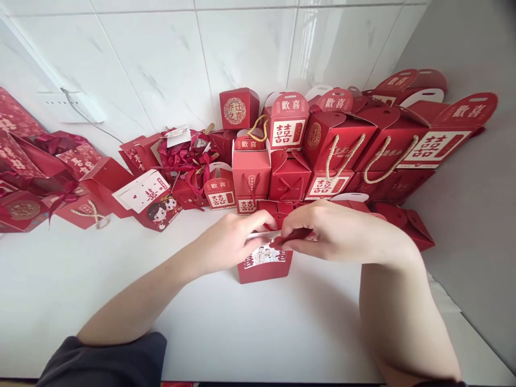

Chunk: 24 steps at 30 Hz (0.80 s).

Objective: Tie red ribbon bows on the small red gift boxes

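Note:
A small red gift box (265,273) stands on the white table, with a white printed panel of cartoon figures and red characters on its front. My left hand (237,236) is closed on the upper left edge of this box, thumb in front and fingers behind. At its upper right, my right hand (318,231) pinches a red flap at the box's top. Both hands cover most of the top, so how far the flaps are folded is hidden.
Stacked red gift boxes with rope handles (342,145) line the tiled wall (250,43) behind. A white-topped box with cartoon figures (153,199) and a heap of dark red ribbons (187,153) stand left of them. More red boxes (24,209) crowd the far left; a grey wall (475,215) bounds the right.

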### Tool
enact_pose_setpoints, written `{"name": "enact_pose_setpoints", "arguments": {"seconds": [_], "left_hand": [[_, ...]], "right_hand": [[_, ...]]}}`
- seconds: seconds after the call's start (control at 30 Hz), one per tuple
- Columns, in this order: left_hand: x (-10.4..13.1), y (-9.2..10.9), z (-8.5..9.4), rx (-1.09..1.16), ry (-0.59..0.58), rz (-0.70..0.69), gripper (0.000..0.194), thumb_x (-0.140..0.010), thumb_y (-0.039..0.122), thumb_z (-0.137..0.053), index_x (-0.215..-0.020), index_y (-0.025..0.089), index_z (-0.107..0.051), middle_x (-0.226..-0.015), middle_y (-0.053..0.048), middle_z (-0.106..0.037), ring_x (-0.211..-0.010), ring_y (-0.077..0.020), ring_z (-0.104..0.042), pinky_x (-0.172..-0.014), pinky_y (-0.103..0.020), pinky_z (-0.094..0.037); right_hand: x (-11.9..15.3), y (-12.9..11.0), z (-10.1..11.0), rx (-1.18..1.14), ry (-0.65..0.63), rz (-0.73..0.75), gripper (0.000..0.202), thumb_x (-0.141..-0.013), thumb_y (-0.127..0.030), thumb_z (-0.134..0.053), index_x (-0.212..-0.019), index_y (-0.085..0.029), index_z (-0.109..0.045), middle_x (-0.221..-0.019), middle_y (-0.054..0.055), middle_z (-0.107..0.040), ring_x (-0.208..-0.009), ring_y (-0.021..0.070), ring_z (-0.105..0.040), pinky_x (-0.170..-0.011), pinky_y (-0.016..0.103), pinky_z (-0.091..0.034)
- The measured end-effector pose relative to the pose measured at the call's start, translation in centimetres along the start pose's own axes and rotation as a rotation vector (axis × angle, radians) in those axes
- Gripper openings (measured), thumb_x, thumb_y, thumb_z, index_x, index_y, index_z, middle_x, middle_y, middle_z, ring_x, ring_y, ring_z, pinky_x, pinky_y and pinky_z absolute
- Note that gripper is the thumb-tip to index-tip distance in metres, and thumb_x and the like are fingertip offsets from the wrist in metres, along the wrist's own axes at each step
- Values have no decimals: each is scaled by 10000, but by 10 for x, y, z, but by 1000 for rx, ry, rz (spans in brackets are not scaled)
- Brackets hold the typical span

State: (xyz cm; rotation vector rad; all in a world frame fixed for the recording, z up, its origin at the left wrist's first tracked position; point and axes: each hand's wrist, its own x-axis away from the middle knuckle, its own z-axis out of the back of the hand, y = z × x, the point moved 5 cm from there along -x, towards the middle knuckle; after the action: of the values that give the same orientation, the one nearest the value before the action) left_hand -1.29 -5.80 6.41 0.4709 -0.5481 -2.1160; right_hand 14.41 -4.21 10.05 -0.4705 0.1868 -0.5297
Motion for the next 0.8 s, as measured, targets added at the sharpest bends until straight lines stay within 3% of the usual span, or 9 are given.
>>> {"name": "enact_pose_setpoints", "arguments": {"seconds": [0.07, 0.2, 0.37, 0.57, 0.8], "left_hand": [[-3, -2, -6, 68, 0, -34, 169, -912, 164, -513, -1065, 231, -540, -1034, -8, -700, -897, -161, -677, -762, -249, -492], [-3, -9, -15, 150, -30, -35, 69, -920, 221, -514, -985, 202, -524, -950, -32, -673, -857, -177, -671, -749, -272, -503], [-4, -11, -15, 85, -25, -31, 59, -927, 262, -501, -923, 204, -492, -856, -23, -644, -773, -179, -648, -676, -274, -469], [-3, -13, -17, -5, -33, -50, 138, -893, 284, -535, -864, 213, -420, -744, 7, -586, -630, -152, -578, -543, -247, -386], [-3, -12, -16, -8, -51, -46, 195, -921, 376, -519, -857, 207, -445, -748, -6, -622, -636, -168, -605, -551, -262, -390]], "right_hand": [[0, -2, -3, 95, 44, -41, 134, -899, -184, -576, -827, -182, -689, -752, 5, -691, -642, 131, -603, -592, 251, -396], [0, -8, -11, 249, 122, -70, 163, -917, -187, -568, -777, -181, -651, -759, 19, -680, -698, 156, -610, -630, 268, -391], [-3, -14, -17, 438, 159, -55, 199, -914, -138, -551, -735, -165, -632, -718, 42, -662, -654, 166, -589, -614, 283, -369], [-9, -21, -21, 497, 142, -8, 196, -892, -93, -566, -731, -155, -659, -695, 47, -654, -623, 162, -577, -586, 284, -352], [-9, -24, -23, 535, 175, -23, 165, -891, -84, -564, -753, -159, -615, -701, 42, -643, -630, 175, -571, -592, 303, -350]]}}
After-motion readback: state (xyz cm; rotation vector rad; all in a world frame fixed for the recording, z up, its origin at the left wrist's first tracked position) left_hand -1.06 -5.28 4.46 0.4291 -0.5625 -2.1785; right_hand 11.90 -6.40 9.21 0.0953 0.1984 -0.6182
